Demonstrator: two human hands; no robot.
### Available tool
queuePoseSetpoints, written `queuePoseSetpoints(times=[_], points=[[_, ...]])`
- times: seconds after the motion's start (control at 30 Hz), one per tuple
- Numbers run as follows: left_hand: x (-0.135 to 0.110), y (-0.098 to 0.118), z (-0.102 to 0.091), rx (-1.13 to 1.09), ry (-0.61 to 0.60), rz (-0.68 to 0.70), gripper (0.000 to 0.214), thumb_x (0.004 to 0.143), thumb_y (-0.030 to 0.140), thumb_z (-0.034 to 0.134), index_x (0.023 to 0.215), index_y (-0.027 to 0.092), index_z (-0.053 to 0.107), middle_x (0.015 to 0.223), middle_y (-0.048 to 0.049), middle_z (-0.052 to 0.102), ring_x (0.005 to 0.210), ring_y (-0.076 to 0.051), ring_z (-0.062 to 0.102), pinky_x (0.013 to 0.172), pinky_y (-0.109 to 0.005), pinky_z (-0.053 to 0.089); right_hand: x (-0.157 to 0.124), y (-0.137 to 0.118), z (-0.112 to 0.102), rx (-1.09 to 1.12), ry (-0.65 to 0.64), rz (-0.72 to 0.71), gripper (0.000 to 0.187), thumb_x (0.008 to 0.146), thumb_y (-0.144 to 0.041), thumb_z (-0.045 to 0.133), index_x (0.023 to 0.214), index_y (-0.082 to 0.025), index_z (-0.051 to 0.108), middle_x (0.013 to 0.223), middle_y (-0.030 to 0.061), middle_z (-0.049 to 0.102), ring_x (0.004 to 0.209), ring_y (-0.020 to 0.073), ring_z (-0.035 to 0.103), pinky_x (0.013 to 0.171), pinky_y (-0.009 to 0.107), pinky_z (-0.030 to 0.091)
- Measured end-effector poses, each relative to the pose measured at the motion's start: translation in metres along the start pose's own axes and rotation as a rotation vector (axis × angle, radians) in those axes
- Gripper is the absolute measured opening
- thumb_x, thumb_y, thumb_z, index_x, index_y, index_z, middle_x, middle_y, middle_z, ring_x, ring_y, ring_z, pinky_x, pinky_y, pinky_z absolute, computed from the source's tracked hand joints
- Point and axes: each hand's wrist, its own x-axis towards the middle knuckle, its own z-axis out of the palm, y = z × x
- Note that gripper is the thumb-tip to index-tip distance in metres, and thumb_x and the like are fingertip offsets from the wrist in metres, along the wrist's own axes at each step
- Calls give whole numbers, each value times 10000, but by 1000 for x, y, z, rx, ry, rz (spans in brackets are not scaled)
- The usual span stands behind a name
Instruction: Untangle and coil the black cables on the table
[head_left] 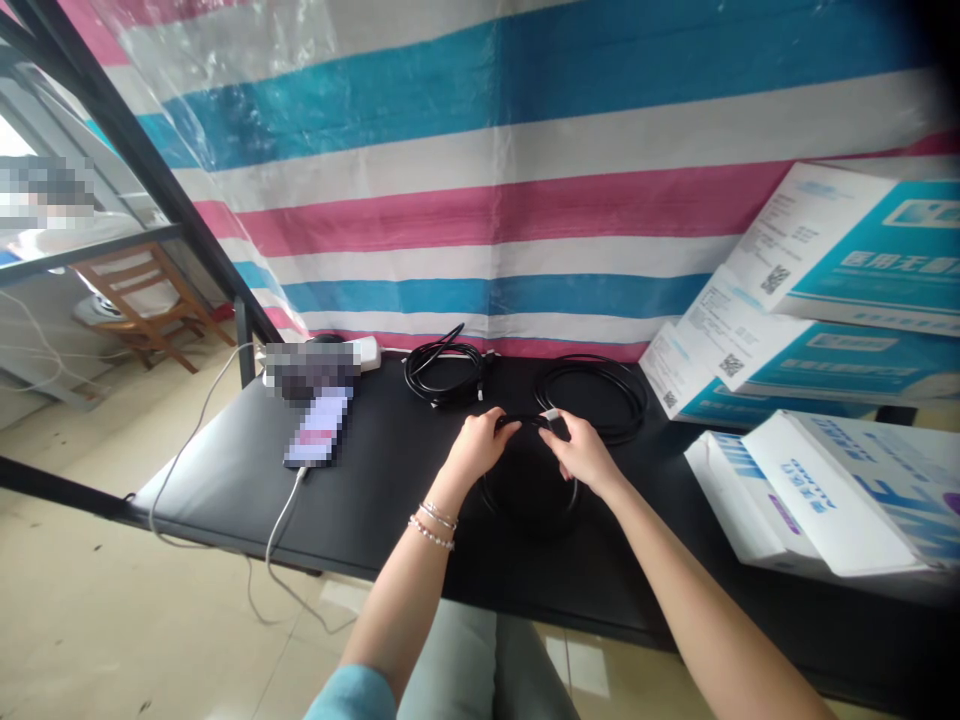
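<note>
A black cable loop (529, 497) lies on the black table (375, 500) in front of me. My left hand (478, 446) is closed around the top of this loop. My right hand (581, 450) pinches the same cable near its silver plug end (550, 414). Both hands meet at the top of the coil. Two more black cable coils lie behind: one bundled coil (444, 373) at the back centre, one wider loop (592, 397) at the back right.
A phone (319, 432) lies at the table's left on a white charging cable (285, 510) that hangs off the front edge. White and blue boxes (825, 490) are stacked at the right. A striped tarp (525, 170) hangs behind. A wooden chair (142, 300) stands at far left.
</note>
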Motion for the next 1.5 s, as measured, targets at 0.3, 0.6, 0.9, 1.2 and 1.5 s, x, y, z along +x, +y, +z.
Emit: queuePoseSetpoints(times=[0.3, 0.6, 0.9, 1.2, 1.5], points=[[-2, 3, -3, -64, 11, 60, 304, 863, 377, 448, 1039, 200, 621, 706, -18, 653, 536, -116, 597, 554, -196, 457, 1, 0, 0, -19, 9, 18, 230, 777, -269, 508, 972, -148, 523, 431, -64, 468, 259, 115, 456, 267, 205, 352], [1, -2, 1, -173, -7, 6, 280, 851, 343, 467, 975, 166, 645, 526, 23, 546, 370, -77, 483, 430, -177, 402, 1, -1, 0, -70, 11, -3, 227, 765, -273, 523, 954, -149, 551, 602, -6, 580, 297, 87, 472, 305, 209, 379], [1, -2, 1, -90, -15, 7, 226, 838, 284, 487, 967, 180, 641, 546, 21, 574, 435, -82, 517, 503, -180, 426, 1, -3, 0, -101, 6, 5, 205, 761, -275, 526, 923, -152, 560, 539, -18, 554, 313, 106, 482, 328, 219, 390], [0, 0, -1, -76, -17, 1, 279, 855, 338, 463, 973, 167, 648, 574, 1, 600, 471, -95, 548, 536, -194, 446, 2, 1, 0, -105, 14, -11, 212, 755, -296, 532, 917, -162, 555, 591, -1, 581, 326, 103, 494, 336, 222, 398], [0, -1, 0, -164, -20, -29, 273, 854, 322, 470, 978, 160, 650, 530, 24, 547, 375, -68, 479, 436, -179, 409, 1, -1, 0, -110, 13, -9, 223, 752, -296, 531, 920, -151, 557, 634, 14, 597, 334, 102, 504, 335, 229, 416]])
